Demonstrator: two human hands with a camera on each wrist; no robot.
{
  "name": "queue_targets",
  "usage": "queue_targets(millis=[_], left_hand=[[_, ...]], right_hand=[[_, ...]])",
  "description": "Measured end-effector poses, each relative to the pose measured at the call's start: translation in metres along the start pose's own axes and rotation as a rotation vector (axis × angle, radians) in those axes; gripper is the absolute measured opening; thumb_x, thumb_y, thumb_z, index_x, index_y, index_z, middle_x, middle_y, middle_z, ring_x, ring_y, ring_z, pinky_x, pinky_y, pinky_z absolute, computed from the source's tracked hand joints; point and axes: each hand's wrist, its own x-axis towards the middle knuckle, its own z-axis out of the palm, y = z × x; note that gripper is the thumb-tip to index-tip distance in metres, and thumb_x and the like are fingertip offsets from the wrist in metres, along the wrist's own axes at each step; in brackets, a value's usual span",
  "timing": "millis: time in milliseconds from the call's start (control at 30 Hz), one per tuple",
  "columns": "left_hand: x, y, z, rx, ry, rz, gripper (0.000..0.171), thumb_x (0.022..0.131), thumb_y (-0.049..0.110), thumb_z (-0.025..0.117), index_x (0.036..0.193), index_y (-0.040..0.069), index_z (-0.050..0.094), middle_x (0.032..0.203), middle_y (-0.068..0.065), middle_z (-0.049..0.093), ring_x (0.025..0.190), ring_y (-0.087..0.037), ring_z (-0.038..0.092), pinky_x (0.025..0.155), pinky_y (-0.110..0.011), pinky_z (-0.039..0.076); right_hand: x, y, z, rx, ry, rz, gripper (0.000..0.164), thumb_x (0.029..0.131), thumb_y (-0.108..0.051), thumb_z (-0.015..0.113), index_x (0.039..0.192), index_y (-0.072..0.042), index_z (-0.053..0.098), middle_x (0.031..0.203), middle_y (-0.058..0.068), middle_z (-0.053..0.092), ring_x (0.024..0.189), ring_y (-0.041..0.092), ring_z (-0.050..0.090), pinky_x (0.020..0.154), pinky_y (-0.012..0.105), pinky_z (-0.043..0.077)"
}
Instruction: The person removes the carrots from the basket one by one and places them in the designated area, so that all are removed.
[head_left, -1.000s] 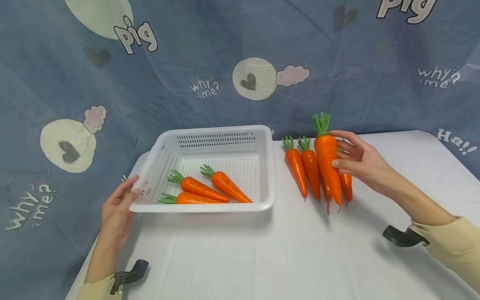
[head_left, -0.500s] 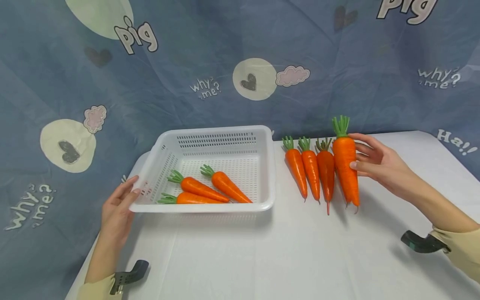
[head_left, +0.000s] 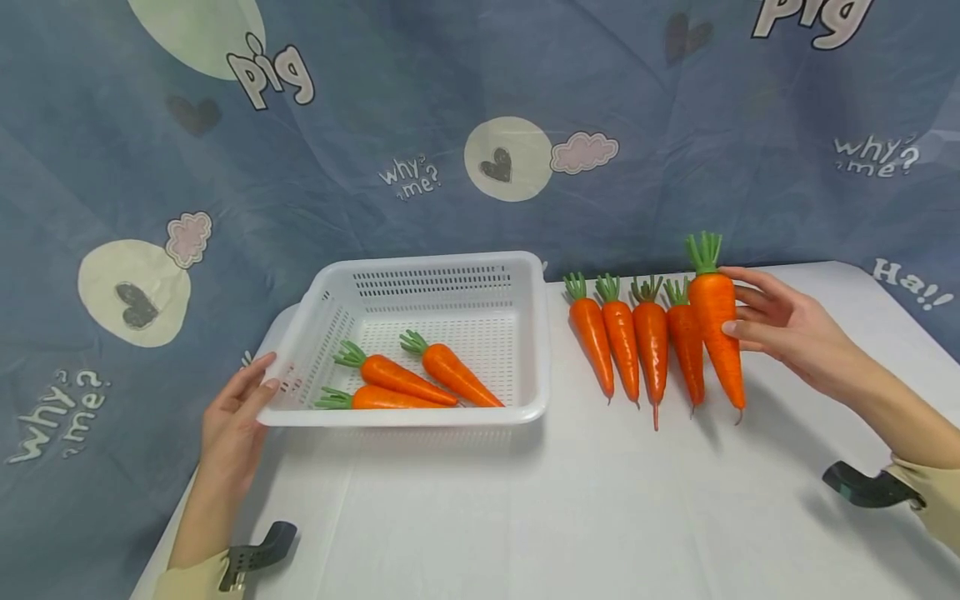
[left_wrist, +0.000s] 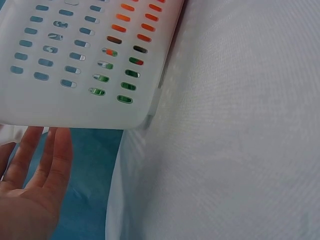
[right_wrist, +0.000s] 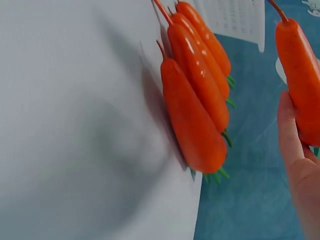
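Observation:
My right hand (head_left: 791,333) holds a large orange carrot (head_left: 718,333) with green stem stubs, thumb in front and fingers behind. It hangs root end down, raised off the white table, apart from the others in the right wrist view. To its left, several carrots (head_left: 651,346) lie side by side in a row. My left hand (head_left: 234,425) grips the left front corner of a white plastic basket (head_left: 405,417) by the rim; in the left wrist view its fingers (left_wrist: 59,160) reach behind the basket's wall. Three carrots (head_left: 459,373) lie inside the basket.
A white cloth covers the table (head_left: 525,517). Directly behind the table hangs a blue printed curtain (head_left: 420,83), which also runs down along the left side. The carrot row lies close to the basket's right wall.
My right hand has carried the carrot rightward, from above the row to beyond its right end, uncovering the carrots it overlapped. My left hand and the basket have stayed put.

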Motion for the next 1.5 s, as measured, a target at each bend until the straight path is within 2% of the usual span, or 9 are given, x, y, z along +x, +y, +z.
queue_targets(millis=[267,633,900,1200,1500], left_hand=[[-0.001,0.000,0.000,0.013,0.010,-0.004,0.048,0.097,0.013,0.063,0.143,0.011,0.051,0.140,-0.006,0.047,0.117,-0.016,0.048,0.082,-0.020,0.052],[-0.001,0.000,0.001,0.027,0.017,-0.012,0.048,0.097,0.014,0.064,0.143,0.012,0.052,0.140,-0.006,0.047,0.118,-0.016,0.048,0.081,-0.019,0.052],[-0.001,0.000,0.002,0.028,0.027,-0.025,0.049,0.097,0.015,0.064,0.144,0.012,0.052,0.142,-0.007,0.045,0.118,-0.017,0.047,0.081,-0.019,0.052],[-0.001,0.000,0.002,0.038,0.026,-0.019,0.048,0.097,0.015,0.065,0.143,0.012,0.052,0.140,-0.007,0.046,0.118,-0.017,0.048,0.081,-0.020,0.052],[-0.001,0.000,0.001,0.020,0.024,-0.012,0.048,0.096,0.013,0.065,0.143,0.011,0.052,0.137,-0.006,0.048,0.115,-0.016,0.050,0.080,-0.021,0.053]], right_hand=[[0.002,0.005,-0.010,-0.158,0.055,0.050,0.060,0.098,-0.001,0.057,0.151,-0.018,0.036,0.135,-0.004,0.046,0.112,0.004,0.056,0.078,0.025,0.054],[0.001,0.021,-0.028,-0.269,0.071,0.143,0.059,0.099,-0.012,0.059,0.152,-0.015,0.033,0.132,-0.004,0.042,0.102,0.001,0.059,0.077,0.025,0.055],[0.002,0.031,-0.039,-0.360,0.036,0.184,0.063,0.099,-0.022,0.060,0.154,-0.013,0.030,0.144,0.012,0.034,0.102,-0.005,0.054,0.076,0.025,0.055],[0.010,0.040,-0.045,-0.420,0.004,0.269,0.068,0.101,-0.024,0.058,0.153,0.001,0.022,0.148,0.032,0.029,0.090,-0.010,0.054,0.075,0.026,0.055],[0.017,0.047,-0.049,-0.455,-0.008,0.341,0.071,0.101,-0.031,0.056,0.152,0.004,0.022,0.148,0.035,0.029,0.087,-0.012,0.050,0.078,0.026,0.054]])
